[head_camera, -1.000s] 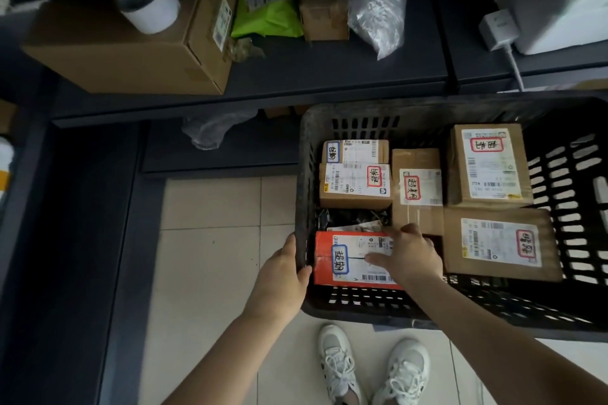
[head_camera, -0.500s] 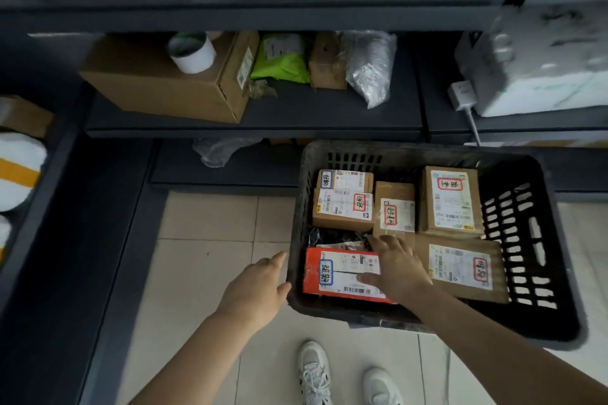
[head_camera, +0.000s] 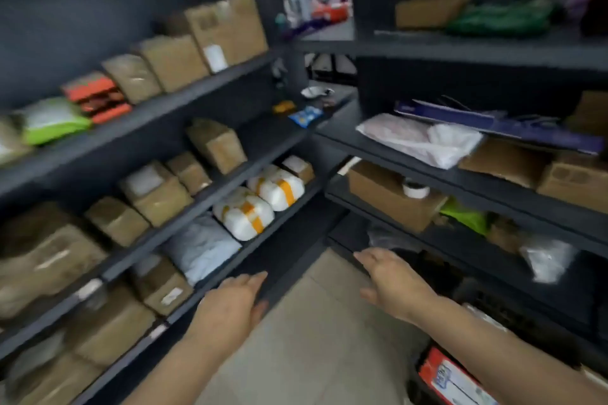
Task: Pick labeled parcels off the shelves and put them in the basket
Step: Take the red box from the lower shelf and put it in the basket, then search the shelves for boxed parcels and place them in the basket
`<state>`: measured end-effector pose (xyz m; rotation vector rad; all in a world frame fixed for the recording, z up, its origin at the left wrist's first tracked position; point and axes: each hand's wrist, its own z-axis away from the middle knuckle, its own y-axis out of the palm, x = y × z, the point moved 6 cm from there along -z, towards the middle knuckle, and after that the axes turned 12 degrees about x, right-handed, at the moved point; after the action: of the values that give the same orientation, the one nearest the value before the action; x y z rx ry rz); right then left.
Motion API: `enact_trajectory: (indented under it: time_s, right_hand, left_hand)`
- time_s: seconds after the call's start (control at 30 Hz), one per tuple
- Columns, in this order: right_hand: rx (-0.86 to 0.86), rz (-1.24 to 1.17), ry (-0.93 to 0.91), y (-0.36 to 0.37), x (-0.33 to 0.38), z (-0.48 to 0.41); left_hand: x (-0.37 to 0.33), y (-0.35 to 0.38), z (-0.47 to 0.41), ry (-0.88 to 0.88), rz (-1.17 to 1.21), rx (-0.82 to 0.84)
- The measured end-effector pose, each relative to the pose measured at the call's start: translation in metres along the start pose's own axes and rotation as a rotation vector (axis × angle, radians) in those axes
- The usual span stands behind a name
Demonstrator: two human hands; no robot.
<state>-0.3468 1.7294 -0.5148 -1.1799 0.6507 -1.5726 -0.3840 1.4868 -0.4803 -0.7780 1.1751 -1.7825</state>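
Left hand [head_camera: 230, 302] and right hand [head_camera: 391, 279] flat, fingers straight, empty, above the floor [head_camera: 312, 339]; parcels [head_camera: 158, 194] line left shelves [head_camera: 197, 207]; red parcel [head_camera: 450, 378] lies in basket [head_camera: 493, 306], bottom right, blurred.

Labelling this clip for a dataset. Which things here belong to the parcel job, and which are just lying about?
Job: left hand, right hand, both empty; cardboard boxes, left side; white orange-taped parcels; red labelled parcel, lower right.
Lying about: white roll, right side; blue packet, far corner.
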Motion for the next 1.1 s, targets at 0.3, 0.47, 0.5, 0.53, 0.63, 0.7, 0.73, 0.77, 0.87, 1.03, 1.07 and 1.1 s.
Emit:
enact_trajectory:
  time_s: [0.3, 0.47, 0.5, 0.53, 0.63, 0.7, 0.73, 0.77, 0.87, 1.03, 1.07, 1.1]
  right_hand:
    - [-0.086, 0.360, -0.567, -0.043, 0.367, -0.007]
    - [-0.086, 0.453, -0.755, 0.016, 0.570, 0.015]
    - [-0.082, 0.462, -0.797, 0.030, 0.609, 0.023]
    - [-0.077, 0.465, -0.842, 0.043, 0.646, 0.033]
    - [-0.057, 0.442, -0.944, 0.078, 0.742, 0.061]
    - [-0.039, 0.447, -0.993, 0.101, 0.792, 0.075]
    - [-0.028, 0.453, -1.007, 0.111, 0.812, 0.080]
    - [-0.013, 0.462, -1.014, 0.120, 0.831, 0.085]
    - [0.023, 0.489, -1.047, 0.140, 0.881, 0.096]
    - [0.073, 0.497, -1.119, 0.171, 0.949, 0.105]
    - [0.084, 0.503, -1.136, 0.179, 0.961, 0.106]
    - [0.094, 0.504, -1.150, 0.187, 0.972, 0.106]
  left_hand:
    - [0.254, -0.038, 0.296, -0.574, 0.068, -0.211]
    - [0.356, -0.006, 0.462, -0.829, 0.086, -0.280]
    - [0.374, 0.004, 0.493, -0.864, 0.102, -0.291]
    - [0.391, 0.014, 0.523, -0.904, 0.109, -0.297]
    - [0.438, 0.042, 0.605, -1.025, 0.123, -0.287]
    - [0.461, 0.061, 0.650, -1.091, 0.143, -0.272]
    - [0.471, 0.068, 0.669, -1.114, 0.150, -0.266]
    - [0.480, 0.076, 0.686, -1.137, 0.159, -0.262]
    - [0.505, 0.093, 0.729, -1.194, 0.186, -0.278]
    - [0.536, 0.118, 0.770, -1.269, 0.222, -0.264]
    - [0.541, 0.122, 0.776, -1.284, 0.222, -0.255]
    - [0.548, 0.125, 0.780, -1.297, 0.219, -0.245]
